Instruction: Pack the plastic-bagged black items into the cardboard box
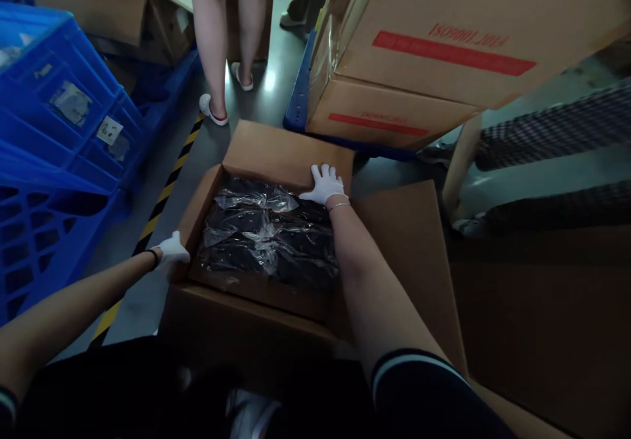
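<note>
An open cardboard carton (pixel 256 304) stands on the floor in front of me. Inside it lie several dark items in clear plastic bags (pixel 266 229), packed side by side. My right hand (pixel 324 186), in a white glove, is spread with its fingers apart against the carton's far flap (pixel 280 146), above the bags' far right corner. My left hand (pixel 172 248), also white-gloved, touches the outside of the left flap (pixel 200 206). Its thumb stands apart from the fingers, which show only in part. No item is held in either hand.
Large sealed cartons (pixel 419 64) are stacked on a blue pallet (pixel 298 91) ahead right. Blue crates (pixel 64 97) stand at left, beside black-yellow floor tape (pixel 167 189). A person's legs (pixel 211 38) are ahead; another person's checkered trousers (pixel 552 127) show at right. Another open carton (pixel 537 321) lies right.
</note>
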The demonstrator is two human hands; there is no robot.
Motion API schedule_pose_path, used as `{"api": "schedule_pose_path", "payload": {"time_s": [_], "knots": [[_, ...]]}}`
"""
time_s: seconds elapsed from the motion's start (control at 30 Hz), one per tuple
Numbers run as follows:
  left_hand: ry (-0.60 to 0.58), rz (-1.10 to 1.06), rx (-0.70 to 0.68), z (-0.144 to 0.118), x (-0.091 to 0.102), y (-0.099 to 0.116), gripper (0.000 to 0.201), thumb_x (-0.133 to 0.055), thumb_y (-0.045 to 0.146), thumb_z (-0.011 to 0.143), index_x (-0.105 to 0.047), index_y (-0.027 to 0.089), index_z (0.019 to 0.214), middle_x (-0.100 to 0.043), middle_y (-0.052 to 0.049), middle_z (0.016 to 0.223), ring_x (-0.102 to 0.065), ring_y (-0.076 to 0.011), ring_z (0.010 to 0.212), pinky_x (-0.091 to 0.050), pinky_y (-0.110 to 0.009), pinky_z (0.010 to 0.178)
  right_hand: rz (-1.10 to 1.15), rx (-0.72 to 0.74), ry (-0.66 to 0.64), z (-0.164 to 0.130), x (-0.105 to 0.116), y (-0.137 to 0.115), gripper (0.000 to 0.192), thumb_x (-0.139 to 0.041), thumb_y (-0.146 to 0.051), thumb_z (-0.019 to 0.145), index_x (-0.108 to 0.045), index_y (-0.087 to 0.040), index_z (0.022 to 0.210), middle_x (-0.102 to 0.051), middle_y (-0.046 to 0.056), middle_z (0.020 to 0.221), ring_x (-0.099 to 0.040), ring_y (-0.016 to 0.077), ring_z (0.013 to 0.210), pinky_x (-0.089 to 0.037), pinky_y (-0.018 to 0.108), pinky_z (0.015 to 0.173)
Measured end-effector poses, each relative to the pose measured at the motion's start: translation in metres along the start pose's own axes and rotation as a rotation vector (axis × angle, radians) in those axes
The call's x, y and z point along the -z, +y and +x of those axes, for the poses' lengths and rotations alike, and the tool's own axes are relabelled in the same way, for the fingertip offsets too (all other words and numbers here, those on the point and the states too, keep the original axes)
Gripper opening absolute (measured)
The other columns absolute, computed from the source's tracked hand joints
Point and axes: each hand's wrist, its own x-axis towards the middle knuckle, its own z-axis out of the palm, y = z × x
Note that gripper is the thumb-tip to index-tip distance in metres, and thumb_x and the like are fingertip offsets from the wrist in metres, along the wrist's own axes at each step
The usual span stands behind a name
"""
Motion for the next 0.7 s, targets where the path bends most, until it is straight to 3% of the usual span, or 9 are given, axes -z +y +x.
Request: {"api": "schedule_pose_path", "payload": {"time_s": [0.17, 0.37, 0.57, 0.7], "knots": [[0.04, 0.06, -0.031, 0.004, -0.006, 0.01, 0.066, -0.068, 0.025, 0.073, -0.052, 0.007, 0.134, -0.067, -0.02, 0.127, -0.067, -0.032, 0.112, -0.052, -0.031, 0.089, 0.043, -0.03, -0.088, 0.014, -0.02, 0.0, 0.083, -0.075, -0.06, 0.085, -0.043, -0.022, 0.152, -0.051, 0.018, 0.148, -0.049, 0.0345, 0.133, -0.043, 0.049, 0.108], [0.052, 0.08, -0.096, -0.004, -0.011, 0.007, 0.049, -0.056, 0.027, 0.07, -0.064, 0.011, 0.116, -0.073, -0.014, 0.11, -0.07, -0.0299, 0.103, -0.052, -0.03, 0.082, 0.124, -0.02, -0.304, 0.012, -0.003, 0.001, 0.06, -0.067, -0.063, 0.092, -0.061, -0.029, 0.142, -0.066, 0.011, 0.136, -0.065, 0.0277, 0.117, -0.05, 0.036, 0.095], [0.09, -0.03, -0.13, -0.022, -0.022, 0.006, 0.056, -0.054, 0.032, 0.063, -0.065, 0.011, 0.114, -0.073, -0.015, 0.115, -0.068, -0.0321, 0.11, -0.053, -0.031, 0.088, 0.094, -0.05, -0.273, -0.006, -0.006, -0.004, 0.057, -0.061, -0.069, 0.094, -0.073, -0.024, 0.127, -0.069, 0.015, 0.131, -0.067, 0.032, 0.117, -0.053, 0.039, 0.092], [0.062, -0.07, -0.136, -0.041, -0.045, -0.005, 0.068, -0.051, 0.036, 0.062, -0.062, 0.008, 0.123, -0.071, -0.017, 0.122, -0.067, -0.0328, 0.114, -0.052, -0.033, 0.096, 0.094, -0.039, -0.251, -0.02, -0.013, -0.009, 0.057, -0.062, -0.069, 0.093, -0.073, -0.025, 0.126, -0.071, 0.014, 0.128, -0.067, 0.032, 0.116, -0.053, 0.039, 0.09]]}}
